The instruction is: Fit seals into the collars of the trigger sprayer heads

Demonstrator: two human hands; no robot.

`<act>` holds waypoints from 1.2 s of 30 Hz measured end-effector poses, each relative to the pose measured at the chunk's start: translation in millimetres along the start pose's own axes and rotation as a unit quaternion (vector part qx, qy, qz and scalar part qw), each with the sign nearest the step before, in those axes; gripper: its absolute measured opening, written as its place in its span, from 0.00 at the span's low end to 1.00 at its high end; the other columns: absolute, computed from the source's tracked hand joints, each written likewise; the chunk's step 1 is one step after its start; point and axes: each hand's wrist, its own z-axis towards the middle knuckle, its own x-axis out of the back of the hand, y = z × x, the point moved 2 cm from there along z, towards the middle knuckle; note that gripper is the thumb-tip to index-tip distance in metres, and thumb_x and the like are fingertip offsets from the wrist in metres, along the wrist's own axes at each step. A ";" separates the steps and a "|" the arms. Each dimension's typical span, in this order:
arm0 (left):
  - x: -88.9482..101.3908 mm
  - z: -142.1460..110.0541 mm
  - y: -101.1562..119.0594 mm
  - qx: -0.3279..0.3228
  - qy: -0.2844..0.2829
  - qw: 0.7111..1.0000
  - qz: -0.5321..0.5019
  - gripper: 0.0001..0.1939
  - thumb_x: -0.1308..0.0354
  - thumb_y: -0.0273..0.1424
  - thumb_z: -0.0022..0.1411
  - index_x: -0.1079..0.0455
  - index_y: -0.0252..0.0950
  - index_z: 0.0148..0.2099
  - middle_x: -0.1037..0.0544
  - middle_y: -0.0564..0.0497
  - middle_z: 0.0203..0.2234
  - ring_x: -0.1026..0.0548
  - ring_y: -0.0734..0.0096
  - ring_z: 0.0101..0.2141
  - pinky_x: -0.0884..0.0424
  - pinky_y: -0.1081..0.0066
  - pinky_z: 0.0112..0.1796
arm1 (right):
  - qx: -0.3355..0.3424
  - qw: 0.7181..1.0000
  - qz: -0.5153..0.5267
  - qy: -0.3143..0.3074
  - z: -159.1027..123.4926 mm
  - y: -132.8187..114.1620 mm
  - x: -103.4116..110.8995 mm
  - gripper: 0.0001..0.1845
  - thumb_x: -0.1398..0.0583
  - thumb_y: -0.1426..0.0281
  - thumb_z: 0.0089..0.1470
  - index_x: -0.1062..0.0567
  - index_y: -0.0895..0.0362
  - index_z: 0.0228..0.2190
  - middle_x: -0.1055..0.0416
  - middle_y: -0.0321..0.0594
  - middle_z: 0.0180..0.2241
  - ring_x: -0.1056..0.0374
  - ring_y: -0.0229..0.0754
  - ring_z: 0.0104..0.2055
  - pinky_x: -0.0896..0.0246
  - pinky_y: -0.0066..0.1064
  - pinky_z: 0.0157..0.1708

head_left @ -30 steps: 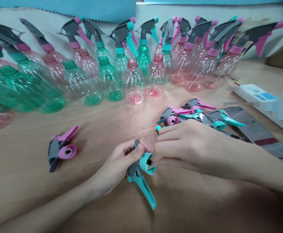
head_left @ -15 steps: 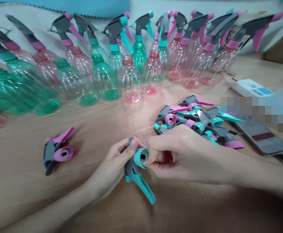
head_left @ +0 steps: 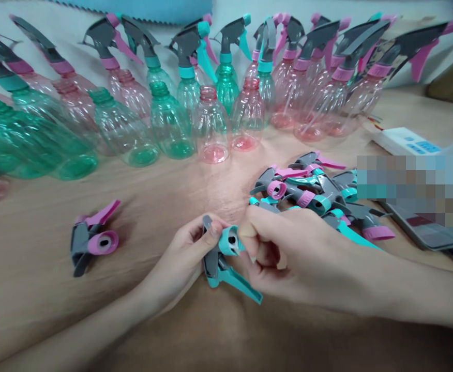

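Note:
A grey spray head with a teal collar and teal trigger sits just above the wooden table at the front centre. My left hand is closed round its grey body, thumb on top. My right hand is curled beside it, fingertips pinching at the teal collar. Whether anything small is in those fingers is hidden. A pile of loose spray heads in grey, pink and teal lies just behind my right hand.
One pink and grey spray head lies alone at the left. Rows of pink and green bottles, some capped with spray heads, line the back. A phone and a white device sit at the right.
Both hands have turned the teal spray head: its trigger now points lower right and flatter. My right hand has curled tighter at the collar. The view has shifted slightly.

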 end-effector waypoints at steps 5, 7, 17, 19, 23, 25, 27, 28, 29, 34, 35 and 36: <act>3.3 -0.1 -2.2 -0.004 -0.008 1.000 0.023 0.18 0.39 0.46 0.55 0.31 0.35 0.35 0.33 0.53 0.25 0.35 0.75 0.24 0.36 0.77 0.23 | -0.026 1.000 -0.008 0.011 6.9 4.3 2.7 0.14 0.45 0.83 0.41 0.44 0.54 0.25 0.45 0.25 0.21 0.51 0.28 0.21 0.57 0.23 0.19; 4.2 -0.5 -2.6 -0.003 -0.006 0.999 0.041 0.19 0.39 0.47 0.54 0.31 0.35 0.37 0.34 0.54 0.25 0.36 0.76 0.24 0.37 0.77 0.23 | -0.029 1.000 -0.008 0.001 8.9 6.1 3.8 0.13 0.43 0.83 0.41 0.41 0.55 0.26 0.43 0.25 0.21 0.48 0.28 0.21 0.56 0.22 0.18; 1.6 0.5 5.1 0.000 -0.006 0.998 0.058 0.20 0.36 0.47 0.50 0.33 0.35 0.35 0.33 0.56 0.25 0.36 0.76 0.28 0.37 0.79 0.27 | 0.033 0.963 -0.243 0.113 -0.2 -4.4 -2.6 0.12 0.43 0.75 0.50 0.29 0.61 0.17 0.35 0.38 0.19 0.39 0.39 0.24 0.45 0.32 0.22; 0.8 0.2 6.0 0.002 -0.009 0.998 0.056 0.20 0.35 0.46 0.50 0.33 0.35 0.34 0.34 0.56 0.25 0.37 0.77 0.27 0.38 0.80 0.26 | 0.035 0.960 -0.253 0.111 -1.9 -6.8 -4.4 0.14 0.43 0.77 0.50 0.28 0.60 0.16 0.35 0.38 0.18 0.39 0.39 0.23 0.43 0.32 0.22; -0.1 -0.2 6.0 0.005 -0.012 0.999 0.046 0.18 0.35 0.43 0.51 0.34 0.35 0.34 0.32 0.56 0.26 0.35 0.77 0.28 0.36 0.79 0.27 | 0.048 0.956 -0.259 0.132 -5.6 -9.3 -7.0 0.10 0.43 0.80 0.49 0.24 0.61 0.20 0.32 0.37 0.19 0.38 0.39 0.23 0.39 0.32 0.24; 0.0 0.1 6.0 0.001 -0.012 0.999 0.044 0.17 0.35 0.42 0.52 0.34 0.35 0.35 0.31 0.55 0.27 0.34 0.76 0.29 0.35 0.78 0.28 | 0.045 0.953 -0.266 0.140 -7.5 -9.7 -8.9 0.09 0.43 0.80 0.48 0.23 0.62 0.23 0.32 0.37 0.19 0.38 0.39 0.23 0.38 0.32 0.25; 0.4 0.4 6.4 -0.009 -0.016 0.999 0.046 0.17 0.34 0.41 0.51 0.34 0.35 0.35 0.31 0.55 0.27 0.33 0.76 0.29 0.35 0.79 0.27 | 0.037 0.952 -0.268 0.143 -8.8 -9.6 -10.7 0.09 0.42 0.80 0.49 0.23 0.62 0.23 0.32 0.37 0.19 0.37 0.38 0.23 0.37 0.32 0.26; 0.5 0.5 6.8 -0.013 -0.019 0.999 0.049 0.17 0.34 0.41 0.51 0.34 0.35 0.35 0.31 0.55 0.27 0.33 0.76 0.28 0.35 0.79 0.26 | 0.036 0.953 -0.266 0.143 -9.2 -9.7 -11.1 0.09 0.42 0.80 0.49 0.23 0.62 0.22 0.32 0.37 0.19 0.37 0.38 0.23 0.37 0.32 0.27; 0.7 0.4 7.3 -0.016 -0.022 0.998 0.053 0.17 0.34 0.40 0.51 0.34 0.35 0.35 0.31 0.56 0.26 0.33 0.77 0.28 0.35 0.79 0.26 | 0.037 0.953 -0.266 0.142 -9.2 -9.6 -10.8 0.09 0.42 0.80 0.49 0.23 0.62 0.22 0.32 0.37 0.19 0.36 0.39 0.23 0.36 0.32 0.28; 1.8 -0.5 11.3 -0.007 -0.022 0.997 0.077 0.17 0.32 0.38 0.49 0.35 0.35 0.34 0.29 0.55 0.26 0.32 0.77 0.26 0.35 0.79 0.24 | -0.003 0.949 -0.278 0.147 -5.3 -8.8 8.9 0.13 0.43 0.76 0.51 0.26 0.61 0.17 0.34 0.37 0.16 0.39 0.38 0.21 0.44 0.32 0.21; 2.4 0.2 12.2 0.000 -0.029 0.996 0.079 0.17 0.31 0.37 0.48 0.33 0.35 0.34 0.29 0.55 0.26 0.32 0.76 0.26 0.35 0.80 0.24 | -0.023 0.961 -0.241 0.134 -3.8 -8.1 15.8 0.12 0.42 0.75 0.51 0.25 0.60 0.18 0.34 0.36 0.16 0.39 0.37 0.20 0.45 0.30 0.20; 3.3 1.3 12.9 0.008 -0.041 0.996 0.078 0.17 0.31 0.37 0.47 0.32 0.35 0.36 0.29 0.55 0.27 0.32 0.76 0.27 0.35 0.79 0.25 | -0.046 0.976 -0.186 0.105 -2.2 -7.1 22.4 0.11 0.42 0.73 0.51 0.23 0.59 0.21 0.33 0.34 0.17 0.40 0.35 0.19 0.47 0.29 0.19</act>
